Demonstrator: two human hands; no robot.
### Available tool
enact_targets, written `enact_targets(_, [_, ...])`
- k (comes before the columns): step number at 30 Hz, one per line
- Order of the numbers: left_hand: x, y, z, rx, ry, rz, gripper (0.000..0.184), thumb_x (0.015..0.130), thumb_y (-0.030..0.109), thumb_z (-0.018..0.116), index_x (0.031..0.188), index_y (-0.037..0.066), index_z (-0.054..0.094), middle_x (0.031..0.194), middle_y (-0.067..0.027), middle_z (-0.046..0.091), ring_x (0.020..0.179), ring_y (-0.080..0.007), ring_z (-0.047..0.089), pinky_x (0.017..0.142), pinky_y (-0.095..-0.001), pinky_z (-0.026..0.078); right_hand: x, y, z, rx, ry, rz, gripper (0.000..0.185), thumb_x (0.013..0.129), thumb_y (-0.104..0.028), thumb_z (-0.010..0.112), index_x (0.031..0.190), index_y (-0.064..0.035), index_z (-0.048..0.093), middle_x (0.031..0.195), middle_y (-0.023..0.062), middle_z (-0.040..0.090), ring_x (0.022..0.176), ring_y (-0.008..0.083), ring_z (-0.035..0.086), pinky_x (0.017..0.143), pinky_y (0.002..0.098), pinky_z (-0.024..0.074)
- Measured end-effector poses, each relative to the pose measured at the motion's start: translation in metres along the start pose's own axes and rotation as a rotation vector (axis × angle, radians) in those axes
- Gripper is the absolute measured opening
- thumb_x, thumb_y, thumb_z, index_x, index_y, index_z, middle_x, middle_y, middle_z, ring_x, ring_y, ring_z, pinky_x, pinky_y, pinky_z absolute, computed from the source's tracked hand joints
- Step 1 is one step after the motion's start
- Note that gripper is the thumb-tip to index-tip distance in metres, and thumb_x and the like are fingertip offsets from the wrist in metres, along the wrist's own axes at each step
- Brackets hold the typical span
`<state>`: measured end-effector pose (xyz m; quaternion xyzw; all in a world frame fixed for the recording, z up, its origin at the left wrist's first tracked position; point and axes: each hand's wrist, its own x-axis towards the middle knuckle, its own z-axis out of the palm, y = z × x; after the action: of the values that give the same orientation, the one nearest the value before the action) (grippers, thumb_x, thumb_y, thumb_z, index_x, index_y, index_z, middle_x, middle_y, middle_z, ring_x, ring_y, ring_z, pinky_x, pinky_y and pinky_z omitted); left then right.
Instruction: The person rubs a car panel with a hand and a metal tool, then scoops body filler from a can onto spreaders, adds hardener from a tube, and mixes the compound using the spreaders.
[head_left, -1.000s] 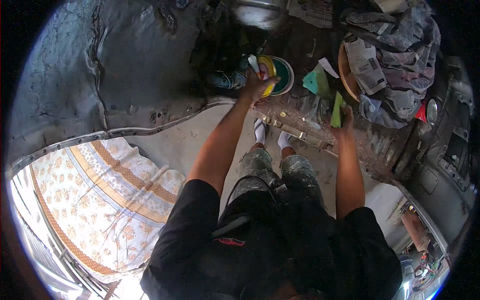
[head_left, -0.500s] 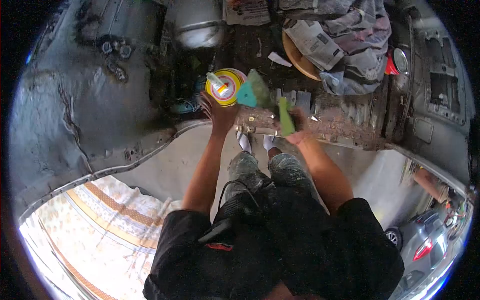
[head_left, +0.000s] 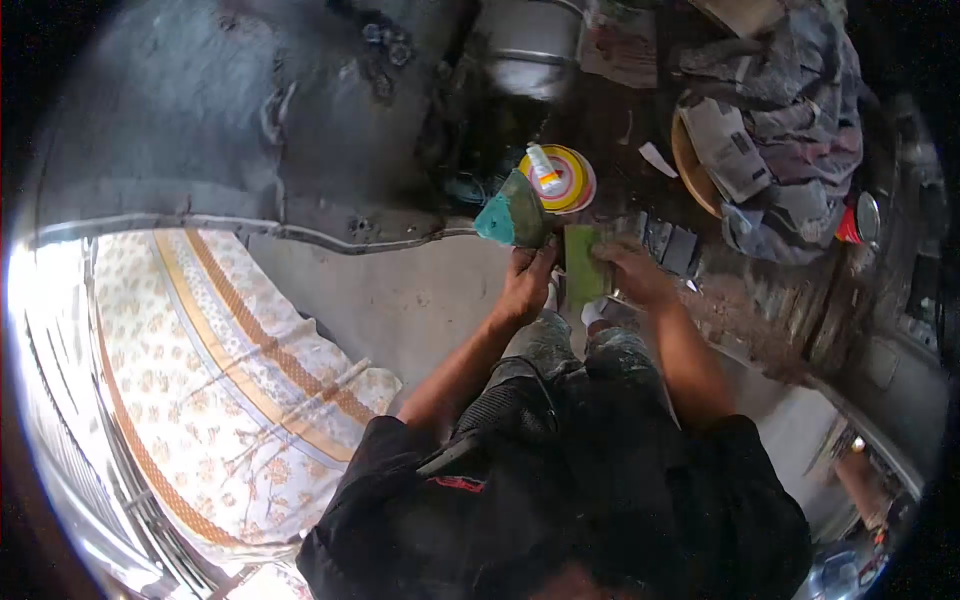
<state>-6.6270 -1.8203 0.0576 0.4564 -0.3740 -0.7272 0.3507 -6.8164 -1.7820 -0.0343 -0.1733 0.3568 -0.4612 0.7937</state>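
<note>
My left hand (head_left: 528, 285) is closed on the near end of a greyish-green mixing board (head_left: 529, 205), which carries a smear of teal paste (head_left: 494, 220). In my right hand (head_left: 637, 272) is a flat, rectangular green spreader (head_left: 580, 262), gripped at its right side and standing close beside the board. Just beyond the board is a round can (head_left: 572, 190) with a yellow, white and pink top. A small white tube with an orange band (head_left: 543, 165) lies on that can.
Crumpled grey sheeting (head_left: 800, 130) and a folded newspaper (head_left: 727, 150) lie over a round wooden-looking rim (head_left: 690, 165). A red can (head_left: 858, 220) stands at right. Grey flat pieces (head_left: 672, 245) sit near my right hand. A dark metal panel (head_left: 180, 120) fills the left; patterned cloth (head_left: 220, 380) lies below it.
My left hand has left the can's side and now holds the mixing board. The spreader has turned its broad face toward the camera. The view has shifted left.
</note>
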Motion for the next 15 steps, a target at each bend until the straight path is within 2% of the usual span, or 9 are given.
enact_targets(1, [0.0, 0.002, -0.007, 0.132, 0.014, 0.014, 0.027, 0.1, 0.017, 0.046, 0.119, 0.001, 0.055, 0.097, -0.0025, 0.06, 0.086, -0.0102, 0.055, 0.073, -0.0288, 0.046, 0.001, -0.012, 0.002, -0.22, 0.071, -0.044, 0.036, 0.091, -0.02, 0.058, 0.122, -0.0015, 0.059, 0.098, 0.0058, 0.066, 0.079, 0.0147, 0.063, 0.073, 0.0271, 0.0515])
enact_targets(2, [-0.002, 0.007, -0.011, 0.132, 0.024, 0.023, 0.027, 0.1, 0.017, 0.046, 0.119, 0.001, 0.055, 0.097, -0.0025, 0.06, 0.086, -0.0102, 0.055, 0.073, -0.0288, 0.046, 0.002, -0.026, 0.008, -0.224, 0.058, -0.043, 0.036, 0.091, -0.02, 0.058, 0.122, -0.0015, 0.059, 0.098, 0.0058, 0.066, 0.079, 0.0147, 0.063, 0.073, 0.0271, 0.0515])
enact_targets(4, [-0.005, 0.015, -0.015, 0.465, 0.031, 0.108, 0.029, 0.097, 0.009, 0.045, 0.124, -0.002, 0.049, 0.102, -0.0127, 0.062, 0.091, -0.0234, 0.061, 0.078, -0.0366, 0.048, -0.001, -0.056, 0.024, -0.599, 0.035, -0.177, 0.031, 0.094, -0.018, 0.056, 0.122, -0.0033, 0.059, 0.112, 0.0082, 0.062, 0.097, 0.0174, 0.061, 0.085, 0.0302, 0.0498])
enact_targets(5, [-0.002, 0.007, -0.024, 0.466, 0.031, 0.109, 0.029, 0.097, 0.009, 0.045, 0.124, -0.002, 0.049, 0.102, -0.0127, 0.062, 0.091, -0.0234, 0.061, 0.078, -0.0366, 0.048, -0.003, -0.071, 0.035, -0.723, 0.032, -0.224, 0.03, 0.095, -0.017, 0.055, 0.121, -0.0039, 0.06, 0.117, 0.009, 0.061, 0.103, 0.0183, 0.061, 0.089, 0.0312, 0.0492])
enact_targets(7, [0.009, -0.017, -0.047, 1.003, -0.004, 0.493, 0.045, 0.091, 0.001, 0.046, 0.134, -0.006, 0.036, 0.111, -0.027, 0.058, 0.102, -0.0409, 0.058, 0.086, -0.0471, 0.047, -0.002, -0.09, 0.073, -0.479, 0.02, -0.099, 0.033, 0.096, -0.019, 0.055, 0.125, -0.0017, 0.056, 0.118, 0.0095, 0.061, 0.104, 0.017, 0.06, 0.092, 0.0308, 0.0475])
enact_targets(8, [0.007, -0.016, -0.044, 1.003, -0.007, 0.494, 0.045, 0.091, 0.001, 0.046, 0.134, -0.006, 0.036, 0.111, -0.027, 0.058, 0.102, -0.0409, 0.058, 0.086, -0.0471, 0.047, 0.004, -0.08, 0.076, -0.479, 0.022, -0.1, 0.033, 0.096, -0.019, 0.055, 0.125, -0.0017, 0.056, 0.118, 0.0095, 0.061, 0.104, 0.017, 0.06, 0.092, 0.0308, 0.0475])
enact_targets(10, [0.002, -0.011, -0.036, 1.126, 0.019, 0.543, 0.058, 0.087, -0.005, 0.046, 0.141, -0.009, 0.025, 0.127, -0.0376, 0.046, 0.111, -0.052, 0.05, 0.092, -0.0501, 0.044, 0.016, -0.055, 0.073, -0.488, -0.001, -0.205, 0.035, 0.097, -0.019, 0.054, 0.126, 0.0004, 0.054, 0.117, 0.0092, 0.062, 0.106, 0.0156, 0.058, 0.093, 0.0303, 0.0463])
enact_targets(14, [-0.008, -0.005, -0.039, 1.253, 0.104, 0.48, 0.066, 0.082, -0.007, 0.046, 0.142, -0.013, 0.018, 0.125, -0.0409, 0.044, 0.113, -0.0512, 0.049, 0.094, -0.0522, 0.043, 0.007, -0.052, 0.077, -0.223, -0.036, -0.218, 0.034, 0.096, -0.016, 0.054, 0.126, 0.0008, 0.054, 0.115, 0.0091, 0.063, 0.105, 0.0157, 0.06, 0.091, 0.0314, 0.0494])
enact_targets(15, [-0.011, -0.003, -0.038, 1.285, 0.117, 0.374, 0.068, 0.082, -0.007, 0.046, 0.142, -0.014, 0.016, 0.124, -0.0407, 0.044, 0.112, -0.051, 0.049, 0.094, -0.0522, 0.043, 0.001, -0.057, 0.08, -0.094, -0.04, -0.118, 0.034, 0.095, -0.015, 0.055, 0.126, 0.0001, 0.054, 0.116, 0.009, 0.062, 0.104, 0.016, 0.061, 0.089, 0.0321, 0.0514])
